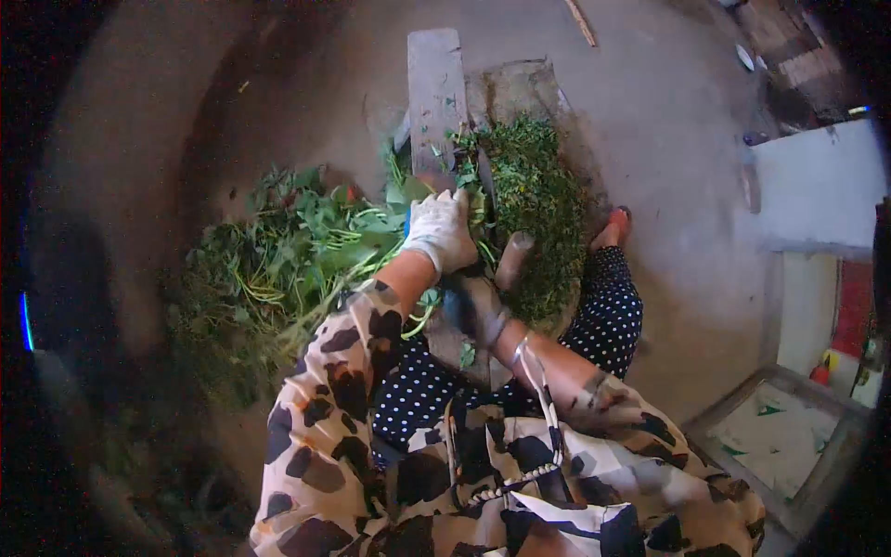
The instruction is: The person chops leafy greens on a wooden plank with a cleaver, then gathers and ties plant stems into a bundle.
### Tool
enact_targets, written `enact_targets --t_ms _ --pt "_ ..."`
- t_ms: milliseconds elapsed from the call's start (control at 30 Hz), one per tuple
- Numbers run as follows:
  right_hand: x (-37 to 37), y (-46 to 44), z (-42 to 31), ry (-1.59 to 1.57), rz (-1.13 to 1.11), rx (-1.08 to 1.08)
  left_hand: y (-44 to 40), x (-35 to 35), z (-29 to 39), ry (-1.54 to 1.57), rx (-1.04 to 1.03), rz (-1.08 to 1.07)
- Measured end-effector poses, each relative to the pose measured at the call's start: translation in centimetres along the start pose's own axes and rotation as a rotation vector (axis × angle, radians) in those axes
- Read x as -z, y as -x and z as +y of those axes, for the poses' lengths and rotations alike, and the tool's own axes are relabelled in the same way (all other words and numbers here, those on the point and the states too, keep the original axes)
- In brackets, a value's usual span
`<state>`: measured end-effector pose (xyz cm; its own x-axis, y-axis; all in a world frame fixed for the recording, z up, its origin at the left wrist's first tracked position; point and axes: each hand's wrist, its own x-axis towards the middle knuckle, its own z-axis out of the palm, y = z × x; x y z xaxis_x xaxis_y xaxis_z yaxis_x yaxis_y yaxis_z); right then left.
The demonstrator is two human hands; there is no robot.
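My left hand (441, 232), in a whitish glove, is closed over a bunch of leafy green vines (371, 227) and presses them onto a narrow wooden board (434, 84). Closer to my body, my right hand (471, 311) wears a dark glove and is smeared by motion. It seems to be wrapped round a thick wooden handle (513, 260), whose rounded end sticks out up and to the right. A dark blade-like strip (487, 181) stands along the board's right side; whether it joins the handle is unclear. Chopped greens (534, 186) lie heaped right of the board.
More long-stemmed vines (269, 251) spread over the floor at the left. My foot (617, 223) is just right of the chopped heap. A pale cabinet or table (817, 181) and a wood-framed panel (780, 432) stand at the right. A stick (582, 23) lies at the far end.
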<state>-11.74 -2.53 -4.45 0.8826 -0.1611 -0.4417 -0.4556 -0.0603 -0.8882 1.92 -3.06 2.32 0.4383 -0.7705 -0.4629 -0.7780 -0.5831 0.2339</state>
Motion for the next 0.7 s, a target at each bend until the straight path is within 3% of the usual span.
enact_targets --t_ms 67,133,200,267,333,400,467,500,533,600,700 --pt "-0.8 2.3 -2.1 -0.348 0.216 -0.136 -1.1 -0.6 0.1 -0.056 0.001 -0.015" --pt "-0.9 5.9 -1.0 0.131 0.249 -0.045 -1.8 -0.9 0.0 -0.104 0.0 -0.027" --pt "6.1 9.0 -7.8 -0.395 -0.266 -0.085 -1.5 -0.4 0.0 -0.09 -0.012 -0.018" --pt "12.1 9.6 -10.6 -0.585 -0.172 0.181 -1.5 -0.2 -0.4 -0.059 -0.009 -0.047" --pt "15.3 6.0 -11.7 -0.185 0.279 0.287 -2.4 0.2 -0.6 -0.072 -0.025 -0.049" --pt "16.6 0.9 -13.0 0.906 0.203 0.421 -2.4 0.6 -1.2 -0.051 -0.017 -0.066" --pt "14.1 -3.0 -11.1 1.287 -0.048 0.317 -2.2 0.6 -2.6 0.048 -0.041 -0.078" --pt "12.3 -4.3 -12.7 1.463 -0.3 0.13 -1.9 1.4 -2.7 0.092 -0.031 -0.137" --pt "10.6 -5.8 -12.3 1.494 -0.419 0.021 -2.4 0.3 -3.1 0.071 -0.049 -0.088" --pt "11.9 -8.5 -8.8 1.628 -0.43 -0.146 -4.6 -1.3 -1.2 0.156 -0.04 0.034" --pt "12.3 -8.9 -8.4 1.694 -0.359 -0.132 -3.8 0.1 -1.0 0.157 -0.045 0.039"
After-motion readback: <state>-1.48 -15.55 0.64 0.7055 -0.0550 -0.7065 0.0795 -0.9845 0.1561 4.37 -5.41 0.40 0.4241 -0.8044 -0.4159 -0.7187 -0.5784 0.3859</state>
